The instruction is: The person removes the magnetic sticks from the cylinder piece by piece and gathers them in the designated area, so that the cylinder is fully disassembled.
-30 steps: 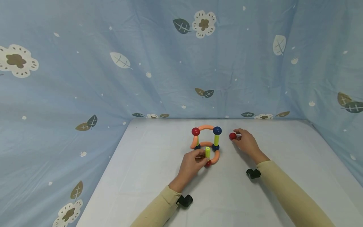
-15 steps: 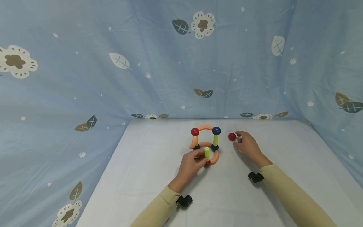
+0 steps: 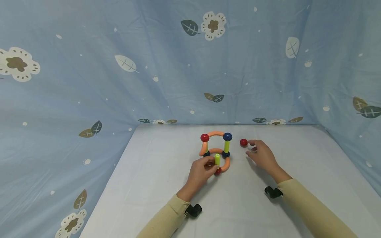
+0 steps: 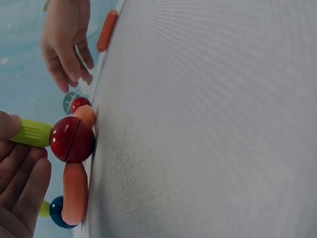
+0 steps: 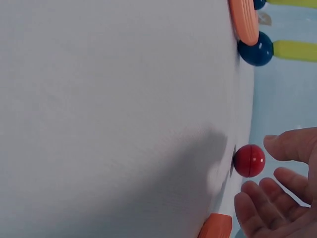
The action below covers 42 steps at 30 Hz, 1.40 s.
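My left hand (image 3: 200,172) pinches an upright yellow-green rod (image 3: 217,160) between thumb and fingers. The rod's lower end meets a red ball (image 4: 73,140) at the near corner of a magnetic ball-and-rod frame. Curved orange rods (image 3: 227,164), blue balls (image 3: 227,137) and upright yellow-green rods (image 3: 227,147) make up the frame's far side. On its upper left corner sits another red ball (image 3: 204,138), with a curved orange rod (image 3: 203,149) slanting down from it. A loose red ball (image 3: 243,143) lies right of the frame. Beside it my right hand (image 3: 263,158) has its fingers spread, holding nothing.
An orange rod (image 4: 107,30) lies on the white table (image 3: 154,172), near the right hand; the right wrist view shows an orange piece (image 5: 216,226) at its lower edge. Blue patterned cloth (image 3: 166,66) hangs behind the table. Each wrist carries a small black camera (image 3: 273,192).
My right hand has drawn back from the loose red ball, rightward and nearer to me, its fingers no longer around it. The ball and my left hand stay in place.
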Motion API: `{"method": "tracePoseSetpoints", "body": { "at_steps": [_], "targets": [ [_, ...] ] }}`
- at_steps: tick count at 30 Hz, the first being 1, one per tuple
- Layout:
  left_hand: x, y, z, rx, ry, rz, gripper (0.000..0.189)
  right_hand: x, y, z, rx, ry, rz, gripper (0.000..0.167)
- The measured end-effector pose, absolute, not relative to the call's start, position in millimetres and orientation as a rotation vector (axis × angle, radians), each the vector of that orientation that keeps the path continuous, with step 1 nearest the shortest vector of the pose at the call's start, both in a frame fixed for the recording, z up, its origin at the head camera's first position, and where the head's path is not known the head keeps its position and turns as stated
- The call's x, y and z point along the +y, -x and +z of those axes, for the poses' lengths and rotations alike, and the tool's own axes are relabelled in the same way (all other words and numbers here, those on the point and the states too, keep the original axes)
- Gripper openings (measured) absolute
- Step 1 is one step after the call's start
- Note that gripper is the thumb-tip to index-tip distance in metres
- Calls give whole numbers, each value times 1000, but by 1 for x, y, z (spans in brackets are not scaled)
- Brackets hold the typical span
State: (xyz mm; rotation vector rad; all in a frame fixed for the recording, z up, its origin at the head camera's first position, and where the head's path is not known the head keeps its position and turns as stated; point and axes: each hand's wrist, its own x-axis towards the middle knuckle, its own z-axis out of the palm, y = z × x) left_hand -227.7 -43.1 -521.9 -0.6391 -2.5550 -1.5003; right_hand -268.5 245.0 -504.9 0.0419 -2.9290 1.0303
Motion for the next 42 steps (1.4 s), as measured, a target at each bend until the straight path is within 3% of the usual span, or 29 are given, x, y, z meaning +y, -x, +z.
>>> {"method": "tracePoseSetpoints", "body": {
  "at_steps": [24, 42],
  "targets": [
    [-43, 227, -519, -2589, 611, -1497, 20, 209, 222, -515, -2822, -298, 1094, 42],
    [-42, 226, -518, -2596, 613, -1466, 21, 178, 210, -524, -2762, -514, 1296, 39]
  ]
}}
